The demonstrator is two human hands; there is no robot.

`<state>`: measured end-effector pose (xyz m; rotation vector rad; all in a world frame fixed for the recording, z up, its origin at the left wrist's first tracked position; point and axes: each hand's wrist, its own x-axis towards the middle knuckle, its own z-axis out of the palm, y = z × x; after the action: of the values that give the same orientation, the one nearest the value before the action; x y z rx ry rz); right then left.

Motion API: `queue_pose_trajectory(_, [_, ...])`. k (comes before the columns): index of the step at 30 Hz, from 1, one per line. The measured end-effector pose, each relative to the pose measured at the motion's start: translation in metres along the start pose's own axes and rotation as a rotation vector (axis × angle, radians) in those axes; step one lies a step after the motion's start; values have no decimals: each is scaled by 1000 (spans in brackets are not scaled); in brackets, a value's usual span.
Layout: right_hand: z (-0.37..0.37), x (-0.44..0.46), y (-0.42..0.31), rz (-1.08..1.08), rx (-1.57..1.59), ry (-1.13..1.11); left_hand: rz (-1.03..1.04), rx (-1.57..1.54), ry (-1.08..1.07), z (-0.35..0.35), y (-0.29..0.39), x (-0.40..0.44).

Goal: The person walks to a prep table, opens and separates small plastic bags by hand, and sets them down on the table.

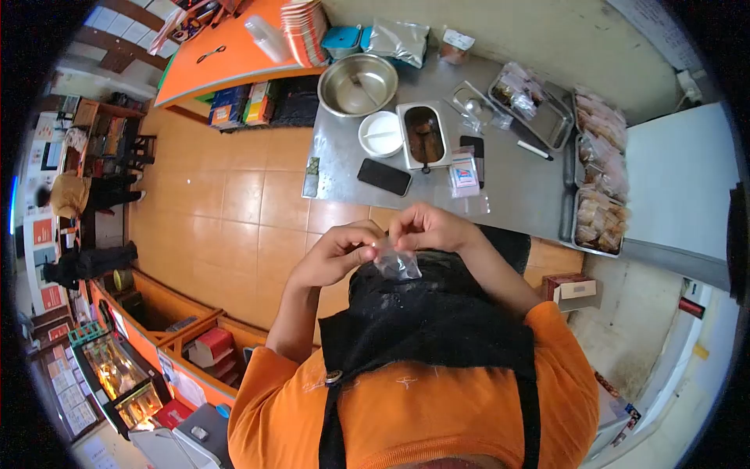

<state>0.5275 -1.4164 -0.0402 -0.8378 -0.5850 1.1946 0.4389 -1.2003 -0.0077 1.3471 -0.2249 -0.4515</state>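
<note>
A small clear plastic bag (400, 266) hangs between my two hands, in front of the black apron. My left hand (337, 254) pinches its upper left edge, and my right hand (426, 228) pinches the upper right with curled fingers. Whether anything is inside the bag is too unclear to tell. Beyond my hands, on the metal table, lies a pack of small plastic bags (464, 177). A steel container (424, 117) of dark brown food with a utensil in it stands behind that, beside a white bowl (380, 134).
A black phone (384, 177) lies near the table's front edge. A large steel bowl (358, 84) stands at the back left. Trays of bagged food (600, 220) line the right side, near a marker (534, 150). Two other people are far left.
</note>
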Motion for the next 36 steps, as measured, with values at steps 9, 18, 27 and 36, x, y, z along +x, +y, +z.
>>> queue_pose_trajectory(9, [-37, -37, 19, -61, -165, 119, -108, -134, 178, 35, -68, 27])
queue_pose_trajectory(18, [-57, -48, 64, -169, 305, 120, -245, -625, 82, 38, -98, 24])
queue_pose_trajectory(27, [-206, -71, -21, -171, -963, 978, -383, -360, 394, 19, -76, 18])
queue_pose_trajectory(36, [-285, -138, 111, 387, -1144, 1606, -396, -478, 399, 13, -84, 7])
